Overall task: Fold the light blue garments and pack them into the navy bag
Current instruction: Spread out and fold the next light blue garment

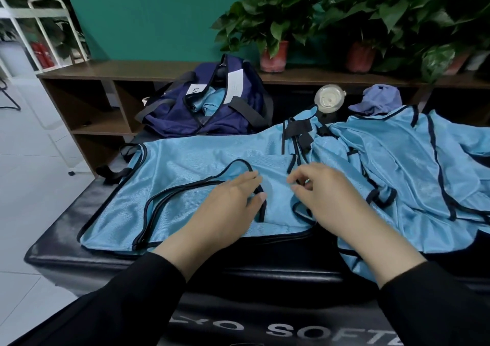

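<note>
The job was partly done. The navy bag (pixel 206 107) sat open at the far side of the black table (pixel 58 242), and some rolled-up light blue cloth (pixel 212 100) was already tucked inside it. So at least one garment looked packed.

A lot was left to do. One light blue garment (pixel 185 160) lay spread out flat on the table, right in front of the person. It was not folded yet. A heap of more light blue garments (pixel 397 160) lay jumbled on the right side, waiting their turn.

The left hand (pixel 228 207) rested flat on the spread garment, with its fingers (pixel 249 178) straight and holding nothing. The right hand (pixel 326 194) was just beside it. Its fingers (pixel 297 178) were curled and seemed to pinch a bit of the cloth near the dark trim, though that was hard to see for sure.

It looked like the person was just starting to fold this one.
</note>
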